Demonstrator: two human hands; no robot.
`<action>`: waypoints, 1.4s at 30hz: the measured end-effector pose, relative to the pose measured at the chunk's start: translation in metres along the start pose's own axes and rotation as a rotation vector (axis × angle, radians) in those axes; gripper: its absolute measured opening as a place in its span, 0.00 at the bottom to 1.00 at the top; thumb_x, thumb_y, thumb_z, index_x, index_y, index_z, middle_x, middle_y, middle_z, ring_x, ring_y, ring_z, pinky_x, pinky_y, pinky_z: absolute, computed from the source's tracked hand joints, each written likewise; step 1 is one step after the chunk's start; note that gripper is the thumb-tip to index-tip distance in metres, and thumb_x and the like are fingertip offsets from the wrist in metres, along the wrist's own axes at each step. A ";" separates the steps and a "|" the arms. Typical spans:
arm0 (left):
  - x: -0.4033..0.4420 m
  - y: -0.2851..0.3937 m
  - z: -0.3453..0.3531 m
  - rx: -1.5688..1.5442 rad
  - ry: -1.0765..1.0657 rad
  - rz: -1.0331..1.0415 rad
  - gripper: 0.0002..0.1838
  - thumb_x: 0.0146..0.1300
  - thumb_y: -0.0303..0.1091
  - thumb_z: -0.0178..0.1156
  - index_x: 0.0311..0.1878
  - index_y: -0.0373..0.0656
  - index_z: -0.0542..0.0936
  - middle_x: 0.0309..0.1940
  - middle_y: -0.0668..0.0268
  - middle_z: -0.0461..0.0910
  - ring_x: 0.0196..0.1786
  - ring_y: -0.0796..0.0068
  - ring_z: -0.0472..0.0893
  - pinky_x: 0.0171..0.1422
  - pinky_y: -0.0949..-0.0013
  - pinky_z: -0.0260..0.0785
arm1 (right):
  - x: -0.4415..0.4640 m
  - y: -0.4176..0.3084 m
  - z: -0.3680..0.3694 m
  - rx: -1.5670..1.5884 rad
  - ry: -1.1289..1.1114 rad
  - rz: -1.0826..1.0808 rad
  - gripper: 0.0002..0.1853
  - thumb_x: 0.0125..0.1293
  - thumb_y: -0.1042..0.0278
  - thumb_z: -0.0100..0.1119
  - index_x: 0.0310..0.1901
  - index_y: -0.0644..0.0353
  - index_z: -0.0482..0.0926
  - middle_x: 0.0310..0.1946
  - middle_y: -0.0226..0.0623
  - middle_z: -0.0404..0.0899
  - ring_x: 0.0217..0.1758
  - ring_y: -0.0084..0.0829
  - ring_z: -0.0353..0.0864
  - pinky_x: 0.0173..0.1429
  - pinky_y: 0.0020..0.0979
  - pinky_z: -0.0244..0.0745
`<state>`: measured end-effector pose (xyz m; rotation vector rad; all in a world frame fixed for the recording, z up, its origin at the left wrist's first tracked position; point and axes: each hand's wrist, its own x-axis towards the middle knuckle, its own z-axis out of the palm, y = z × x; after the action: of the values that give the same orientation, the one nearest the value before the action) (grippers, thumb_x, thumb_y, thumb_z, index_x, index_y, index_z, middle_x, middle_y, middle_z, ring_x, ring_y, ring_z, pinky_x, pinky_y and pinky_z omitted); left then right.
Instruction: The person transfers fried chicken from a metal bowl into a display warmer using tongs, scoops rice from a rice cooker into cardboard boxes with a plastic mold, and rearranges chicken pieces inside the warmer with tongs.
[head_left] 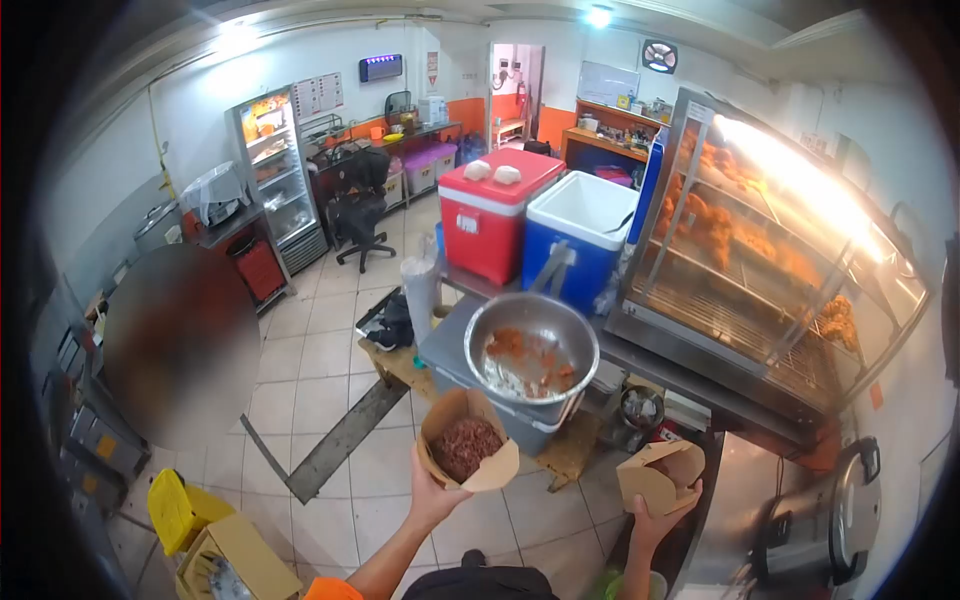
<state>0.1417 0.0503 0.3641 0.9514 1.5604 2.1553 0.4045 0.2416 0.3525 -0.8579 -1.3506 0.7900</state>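
My left hand (436, 493) is closed around an open brown cardboard food box (488, 472), tilted so its inside shows. Reddish-brown, grainy food that looks like rice (464, 448) lies in it. Farther right, my right hand (655, 522) grips a second cardboard food box (637, 478) from below, and its flaps partly cover brownish contents. Just beyond the left box stands a large steel bowl (480, 372) with orange-brown food bits in it. Neither box touches the bowl as far as I can see.
Red (485, 235) and blue coolers (565, 230) stand behind the bowl. A lit glass cabinet (740, 240) with fried food is at right, above a large pot (815, 530). An open carton (245, 560) and yellow bin (180, 510) sit lower left; a blurred person (180, 345) is beyond.
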 end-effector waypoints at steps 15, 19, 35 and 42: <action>0.305 -0.008 -0.012 -0.170 0.033 0.003 0.46 0.39 0.17 0.67 0.63 0.42 0.54 0.57 0.61 0.64 0.59 0.65 0.68 0.60 0.64 0.65 | 0.171 0.007 0.206 0.179 -0.321 0.032 0.56 0.36 0.71 0.70 0.67 0.57 0.44 0.59 0.40 0.55 0.62 0.35 0.59 0.64 0.36 0.58; 0.436 0.003 -0.031 -0.047 -0.031 0.084 0.47 0.40 0.20 0.66 0.64 0.42 0.52 0.57 0.60 0.62 0.60 0.64 0.66 0.60 0.65 0.64 | 0.235 0.002 0.287 0.385 -0.469 0.048 0.56 0.37 0.72 0.71 0.67 0.55 0.44 0.58 0.40 0.59 0.58 0.35 0.64 0.60 0.36 0.63; 0.845 -0.138 0.015 0.017 -0.649 -0.210 0.38 0.39 0.18 0.60 0.58 0.41 0.56 0.46 0.59 0.67 0.45 0.69 0.73 0.43 0.71 0.71 | 0.443 0.045 0.607 0.115 -0.417 -0.200 0.55 0.41 0.75 0.72 0.68 0.53 0.43 0.59 0.43 0.58 0.60 0.38 0.64 0.56 0.35 0.69; 0.899 -0.175 0.010 0.588 -1.058 -0.055 0.35 0.35 0.33 0.66 0.54 0.42 0.70 0.47 0.56 0.74 0.50 0.64 0.73 0.54 0.66 0.65 | 0.465 0.098 0.651 0.000 -0.689 -0.185 0.54 0.45 0.69 0.69 0.69 0.53 0.41 0.64 0.43 0.55 0.63 0.40 0.62 0.61 0.35 0.65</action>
<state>-0.5295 0.6587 0.5005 1.7733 1.5367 0.7835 -0.2124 0.7363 0.5070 -0.4538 -1.9984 0.9833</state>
